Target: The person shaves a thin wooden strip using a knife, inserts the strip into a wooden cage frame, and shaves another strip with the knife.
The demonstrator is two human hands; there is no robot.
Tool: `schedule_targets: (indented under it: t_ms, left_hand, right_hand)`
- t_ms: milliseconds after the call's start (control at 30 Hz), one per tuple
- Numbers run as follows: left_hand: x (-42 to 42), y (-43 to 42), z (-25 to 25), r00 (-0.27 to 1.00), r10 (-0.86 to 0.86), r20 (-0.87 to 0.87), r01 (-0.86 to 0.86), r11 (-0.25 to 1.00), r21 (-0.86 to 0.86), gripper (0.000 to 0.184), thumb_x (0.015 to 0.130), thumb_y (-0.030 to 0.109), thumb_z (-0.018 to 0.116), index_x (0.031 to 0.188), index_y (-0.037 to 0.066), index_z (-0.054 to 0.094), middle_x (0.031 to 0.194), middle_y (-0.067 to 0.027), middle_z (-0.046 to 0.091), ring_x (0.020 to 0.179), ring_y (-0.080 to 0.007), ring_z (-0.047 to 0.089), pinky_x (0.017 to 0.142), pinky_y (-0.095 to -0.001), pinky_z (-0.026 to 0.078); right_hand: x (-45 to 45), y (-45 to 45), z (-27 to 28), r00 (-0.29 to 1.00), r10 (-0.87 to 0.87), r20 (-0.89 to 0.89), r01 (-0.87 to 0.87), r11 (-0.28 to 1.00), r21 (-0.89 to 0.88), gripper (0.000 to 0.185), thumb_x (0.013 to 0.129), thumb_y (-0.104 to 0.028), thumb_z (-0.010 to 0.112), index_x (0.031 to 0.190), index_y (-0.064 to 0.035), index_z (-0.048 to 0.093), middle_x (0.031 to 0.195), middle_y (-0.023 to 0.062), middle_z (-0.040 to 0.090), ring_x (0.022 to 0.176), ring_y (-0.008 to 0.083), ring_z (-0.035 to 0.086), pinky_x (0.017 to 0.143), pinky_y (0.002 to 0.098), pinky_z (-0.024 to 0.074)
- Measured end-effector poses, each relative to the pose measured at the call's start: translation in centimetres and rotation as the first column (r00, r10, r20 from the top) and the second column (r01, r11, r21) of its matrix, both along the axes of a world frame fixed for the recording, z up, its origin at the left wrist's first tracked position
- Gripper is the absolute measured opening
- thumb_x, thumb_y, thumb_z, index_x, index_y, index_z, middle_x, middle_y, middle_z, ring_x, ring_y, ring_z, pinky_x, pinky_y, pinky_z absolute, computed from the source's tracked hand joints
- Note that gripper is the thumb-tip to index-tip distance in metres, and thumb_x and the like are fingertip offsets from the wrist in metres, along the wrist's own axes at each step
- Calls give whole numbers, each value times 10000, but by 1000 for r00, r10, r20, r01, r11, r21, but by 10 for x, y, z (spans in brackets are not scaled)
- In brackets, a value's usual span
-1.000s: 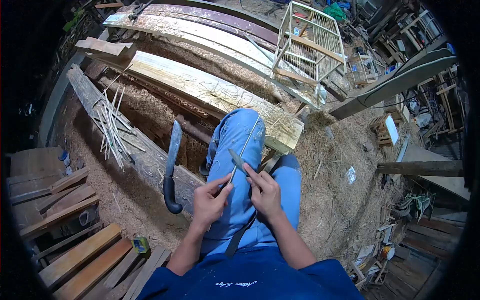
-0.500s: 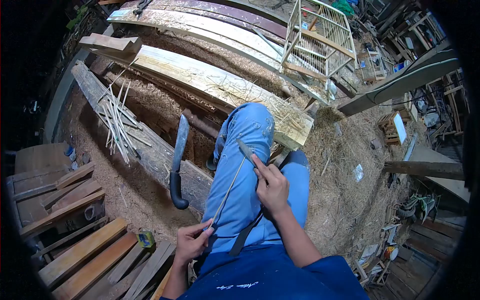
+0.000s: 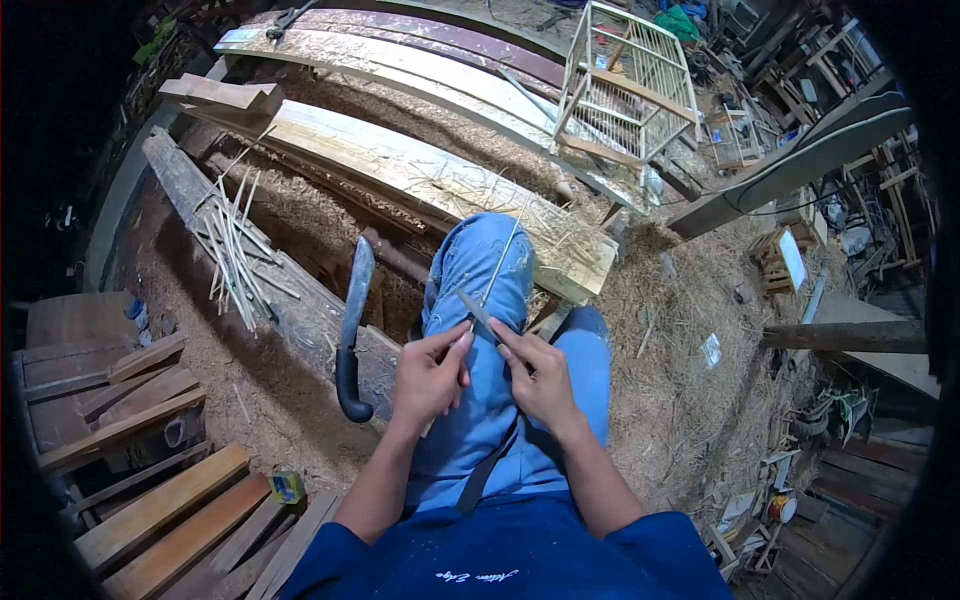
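My left hand (image 3: 432, 378) pinches a thin bamboo stick (image 3: 503, 256), which runs up over my right knee. My right hand (image 3: 540, 368) is closed around a small knife (image 3: 477, 312), its handle mostly hidden in my fingers. The blade points up and left and crosses the stick just beyond my left fingertips. Both hands are above my jeans (image 3: 481, 245). A machete (image 3: 358, 290) with a black handle leans on the weathered plank to the left. A loose bundle of pale sticks (image 3: 236, 250) lies across that plank (image 3: 310, 320).
A thick timber beam (image 3: 400, 165) strewn with shavings lies ahead of my knees. Behind it stands a wooden birdcage (image 3: 628, 85). Cut boards (image 3: 165, 505) and a yellow tape measure (image 3: 288, 487) are at lower left. Shavings (image 3: 680, 400) cover the ground at right.
My left hand has moved up and forward, close to the knife. The stick, earlier stretching from my lap to the blade, now extends beyond it over the knee. My right hand stays nearly in place.
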State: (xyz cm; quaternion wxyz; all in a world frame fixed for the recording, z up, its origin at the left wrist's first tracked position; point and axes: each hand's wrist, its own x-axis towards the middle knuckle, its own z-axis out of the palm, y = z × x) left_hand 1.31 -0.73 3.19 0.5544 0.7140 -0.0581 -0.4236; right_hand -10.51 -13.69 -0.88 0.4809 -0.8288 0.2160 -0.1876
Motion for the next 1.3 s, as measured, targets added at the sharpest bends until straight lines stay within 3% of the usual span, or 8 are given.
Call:
schedule_targets:
  t_ms: [167, 400, 500, 567, 867, 1100, 1200, 1300]
  left_hand:
    - [-2, 3, -8, 999, -30, 45, 31, 999, -22, 298, 977, 183, 597, 1238, 52, 659, 542, -3, 550, 360, -55, 430, 326, -239, 326]
    - [-22, 47, -14, 999, -9, 44, 10, 1000, -10, 291, 975, 167, 602, 1239, 59, 660, 551, -5, 551, 372, -54, 426, 339, -227, 329]
    - [-33, 77, -14, 999, 19, -31, -18, 999, 26, 273, 979, 145, 598, 1231, 69, 669, 544, 19, 545, 400, -37, 431, 369, -217, 332]
    - [-38, 93, -9, 997, 38, -63, -36, 999, 23, 272, 981, 142, 594, 1230, 62, 668, 545, 17, 547, 398, -38, 431, 366, -217, 330]
    - [-48, 116, 1, 992, 76, -101, -76, 997, -5, 271, 985, 124, 585, 1229, 36, 662, 559, 4, 560, 396, -40, 433, 362, -210, 317]
    - [-54, 152, 12, 975, 56, -215, -42, 997, 70, 285, 984, 149, 597, 1230, 17, 654, 571, -5, 580, 396, -45, 445, 359, -211, 326]
    - [-56, 155, 10, 979, 20, -205, -3, 997, 80, 286, 984, 158, 599, 1224, 15, 657, 564, -5, 575, 393, -46, 445, 355, -213, 326]
    - [-58, 156, 8, 974, 40, -225, -31, 999, 44, 294, 978, 156, 608, 1244, 38, 651, 570, -10, 576, 393, -45, 447, 355, -214, 325]
  right_hand:
    - [-2, 6, 1, 986, -136, -97, 130, 989, -71, 404, 892, -106, 641, 1275, -234, 653, 686, 99, 519, 593, 286, 564, 565, 402, 457]
    - [2, 4, 2, 974, -169, -153, 151, 981, -118, 388, 892, -139, 644, 1260, -260, 662, 692, 88, 523, 610, 281, 582, 566, 414, 467]
    - [6, 5, 0, 981, -180, -76, 170, 978, -121, 392, 881, -61, 640, 1250, -187, 669, 669, 103, 498, 568, 267, 514, 544, 380, 424]
    - [7, 5, 0, 978, -162, -132, 138, 975, -172, 388, 885, -151, 650, 1251, -277, 665, 698, 75, 533, 586, 293, 588, 535, 422, 464]
    - [10, 11, -1, 972, -186, -146, 144, 955, -259, 400, 874, -181, 674, 1255, -301, 660, 688, 63, 527, 561, 293, 584, 512, 424, 458]
    - [11, 4, -4, 962, -216, -165, 167, 949, -268, 412, 882, -171, 668, 1268, -312, 650, 698, 61, 538, 576, 284, 597, 516, 424, 462]
    - [13, -2, -3, 949, -265, -170, 212, 938, -276, 400, 893, -159, 654, 1267, -302, 652, 735, 70, 574, 608, 301, 609, 548, 427, 477]
    - [14, -21, -6, 969, -237, -75, 225, 964, -144, 391, 901, -86, 642, 1279, -184, 649, 698, 134, 511, 611, 270, 540, 581, 370, 428]
